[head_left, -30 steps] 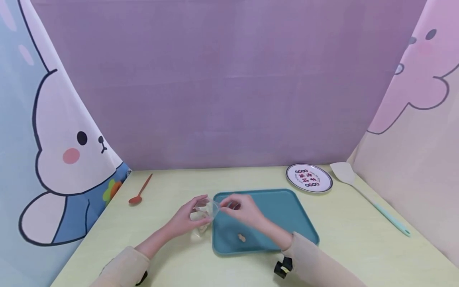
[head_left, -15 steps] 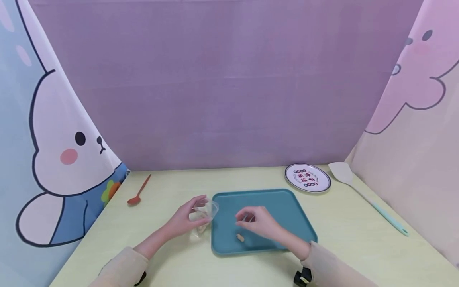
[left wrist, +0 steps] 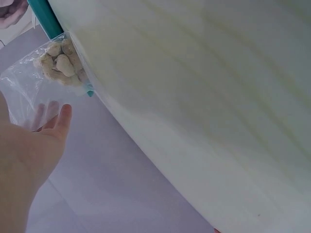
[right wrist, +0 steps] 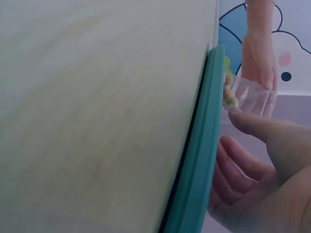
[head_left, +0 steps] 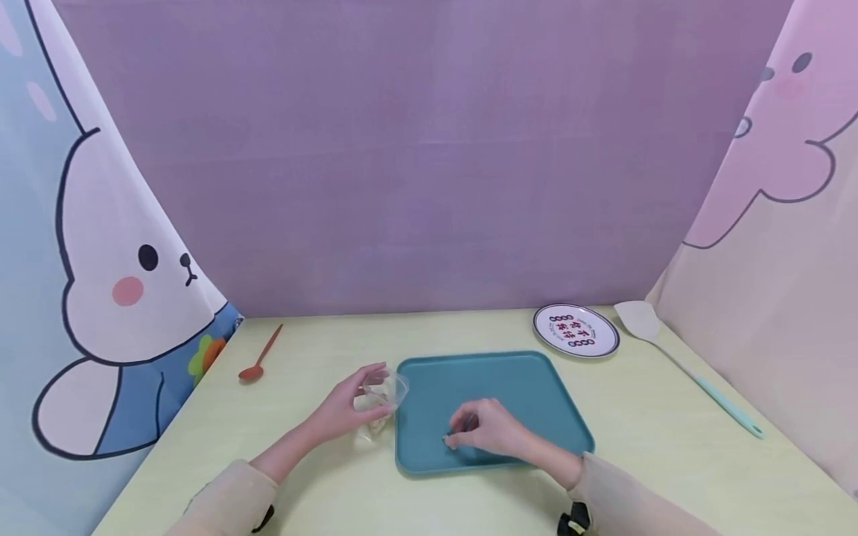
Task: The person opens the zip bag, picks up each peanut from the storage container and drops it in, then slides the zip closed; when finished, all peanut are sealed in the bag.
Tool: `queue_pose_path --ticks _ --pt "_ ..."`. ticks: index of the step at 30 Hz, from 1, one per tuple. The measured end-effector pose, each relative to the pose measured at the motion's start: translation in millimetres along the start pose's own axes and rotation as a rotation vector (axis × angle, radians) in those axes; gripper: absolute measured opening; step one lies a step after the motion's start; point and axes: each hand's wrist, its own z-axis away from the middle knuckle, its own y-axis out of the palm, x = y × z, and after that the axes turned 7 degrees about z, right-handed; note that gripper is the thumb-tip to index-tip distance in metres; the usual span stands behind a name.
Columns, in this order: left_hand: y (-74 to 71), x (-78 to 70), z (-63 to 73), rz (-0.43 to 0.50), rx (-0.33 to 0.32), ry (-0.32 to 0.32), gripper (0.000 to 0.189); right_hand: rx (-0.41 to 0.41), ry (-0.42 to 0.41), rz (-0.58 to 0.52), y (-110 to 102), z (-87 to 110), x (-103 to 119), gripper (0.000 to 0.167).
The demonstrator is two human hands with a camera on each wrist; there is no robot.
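In the head view my left hand (head_left: 342,406) holds a clear plastic bag (head_left: 397,391) by its mouth, left of the teal tray (head_left: 509,368). Several peanuts in their shells (left wrist: 63,64) lie at the bottom of the bag in the left wrist view. Its mouth is spread, with the fingers showing through the plastic. My right hand (head_left: 492,428) is low over the tray, fingertips down near its front left part, where they cover the spot of a loose peanut. In the right wrist view the thumb and curved fingers (right wrist: 243,160) stand apart, with nothing visible between them.
A red spoon (head_left: 251,373) lies at the back left of the pale yellow table (head_left: 322,491). A white plate with red lettering (head_left: 576,331) stands at the back right. Beside it lies a spatula with a mint handle (head_left: 727,406). A purple cloth (head_left: 429,186) hangs behind.
My right hand has moved from the bag's mouth to the right and down onto the tray. The loose peanut there is now hidden behind its fingers. My left hand stays with the bag.
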Motion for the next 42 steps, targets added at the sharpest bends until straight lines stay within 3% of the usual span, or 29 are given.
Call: queue_pose_path --ticks 12,22,31,35,42 --pt "-0.3 -1.7 -1.4 -0.007 0.002 0.006 0.07 0.032 -0.023 0.079 3.1 -2.8 -7.3 0.016" --pt "-0.1 -1.0 -0.5 0.003 0.014 0.008 0.068 0.012 0.01 -0.075 -3.7 -3.7 -6.7 0.013" --pt "0.4 -8.1 1.3 0.014 0.016 0.01 0.066 -0.079 0.006 -0.055 -9.3 -10.9 -1.4 0.016" --pt "0.0 0.4 1.1 0.011 0.016 0.025 0.067 -0.123 0.012 -0.064 -10.7 -18.9 5.7 0.013" --pt "0.5 1.5 0.9 -0.002 0.011 0.023 0.069 -0.185 -0.021 -0.104 -10.4 -33.5 19.9 0.013"
